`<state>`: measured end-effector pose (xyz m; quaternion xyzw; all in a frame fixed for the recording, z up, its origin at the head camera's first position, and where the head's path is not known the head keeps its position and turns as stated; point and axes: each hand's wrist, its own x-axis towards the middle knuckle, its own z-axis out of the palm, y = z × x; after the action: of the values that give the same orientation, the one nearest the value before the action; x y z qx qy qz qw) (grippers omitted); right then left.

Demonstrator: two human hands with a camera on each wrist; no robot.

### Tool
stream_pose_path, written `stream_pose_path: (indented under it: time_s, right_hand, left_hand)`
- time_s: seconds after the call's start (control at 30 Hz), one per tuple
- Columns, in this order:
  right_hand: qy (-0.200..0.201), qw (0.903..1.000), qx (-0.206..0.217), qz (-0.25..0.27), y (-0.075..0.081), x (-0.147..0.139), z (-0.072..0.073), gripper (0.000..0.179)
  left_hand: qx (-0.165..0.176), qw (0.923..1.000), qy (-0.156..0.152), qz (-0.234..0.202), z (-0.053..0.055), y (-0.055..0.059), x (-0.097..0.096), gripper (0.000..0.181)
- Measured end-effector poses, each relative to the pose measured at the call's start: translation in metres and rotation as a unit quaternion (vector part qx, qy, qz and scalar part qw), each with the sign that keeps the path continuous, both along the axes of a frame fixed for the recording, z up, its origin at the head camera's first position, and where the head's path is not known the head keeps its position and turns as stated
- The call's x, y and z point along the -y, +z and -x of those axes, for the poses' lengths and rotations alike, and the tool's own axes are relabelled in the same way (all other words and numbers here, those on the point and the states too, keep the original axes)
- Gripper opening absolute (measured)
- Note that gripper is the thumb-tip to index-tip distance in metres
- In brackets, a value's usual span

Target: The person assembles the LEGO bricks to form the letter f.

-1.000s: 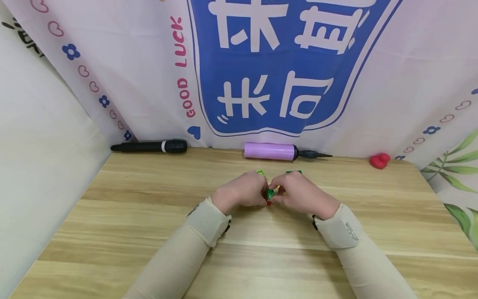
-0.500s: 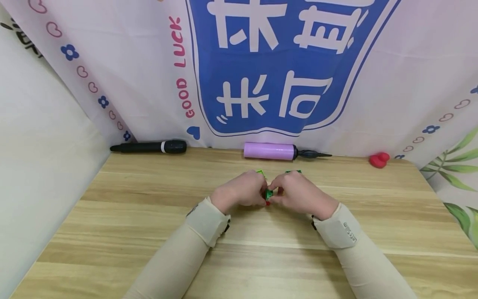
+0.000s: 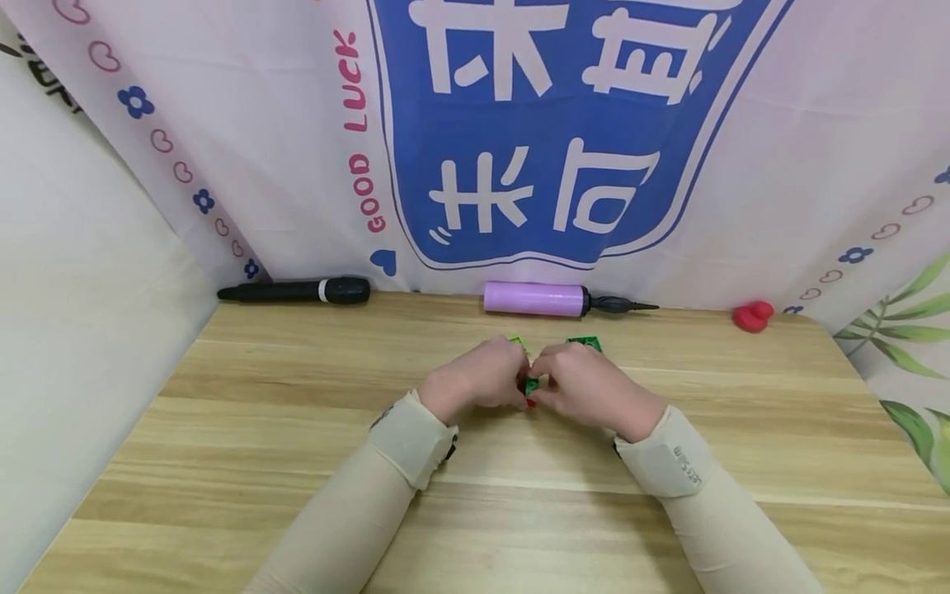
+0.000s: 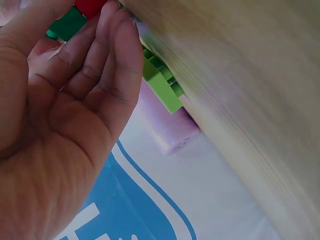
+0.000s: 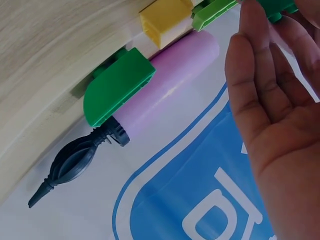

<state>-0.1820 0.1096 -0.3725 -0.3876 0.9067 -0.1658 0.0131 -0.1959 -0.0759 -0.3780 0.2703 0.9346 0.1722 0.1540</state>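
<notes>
A dark green toy building brick (image 3: 531, 385) and a red brick (image 3: 530, 403) sit together between the two hands, mid-table. My left hand (image 3: 482, 375) pinches the red brick (image 4: 90, 7) from the left, much of it hidden by the fingers. From the other side my right hand (image 3: 597, 386) holds the green brick (image 5: 277, 7) with thumb and fingertips. Just beyond the left hand lies a light green brick (image 4: 164, 86). A larger green brick with a rounded end (image 5: 120, 85) and a yellow brick (image 5: 167, 22) lie past the right hand.
Along the back edge of the wooden table (image 3: 475, 528) lie a black pump-like tube (image 3: 297, 291), a purple hand pump (image 3: 534, 299) with a black nozzle, and a small red object (image 3: 753, 316). A printed cloth (image 3: 297, 165) hangs behind them.
The right hand has shifted slightly left, closer to the left hand, baring more of the larger green brick behind it. The left hand stays almost where it was.
</notes>
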Motion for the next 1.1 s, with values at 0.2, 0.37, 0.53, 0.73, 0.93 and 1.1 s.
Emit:
stream_pose_path:
  time_s: [0.2,0.37,0.53,0.73,0.93,1.1]
  right_hand:
    - [-0.008,0.9999,0.007,0.000,0.000,0.000,0.000,0.011]
    - [-0.011,0.9998,0.016,0.006,-0.001,-0.003,0.003,0.015]
    - [-0.010,0.9999,0.009,0.009,-0.001,-0.004,0.004,0.014]
    - [-0.011,0.9998,0.014,0.003,-0.001,-0.003,0.005,0.015]
    - [-0.020,0.9995,0.026,-0.001,0.002,-0.003,0.004,0.019]
    - [-0.018,0.9995,0.024,0.010,0.000,-0.005,0.005,0.019]
  left_hand:
    - [0.007,0.9999,0.001,-0.009,0.001,0.000,-0.001,0.022]
    - [0.007,0.9999,0.001,-0.011,0.002,-0.001,-0.001,0.021]
    - [0.041,0.9990,0.001,-0.015,0.003,0.007,0.004,0.018]
    - [0.011,0.9985,0.049,0.023,0.014,0.020,0.034,0.025]
    - [-0.003,0.9886,0.117,0.094,0.017,0.015,0.042,0.061]
    - [-0.046,0.9847,0.096,0.138,0.017,0.005,0.032,0.066]
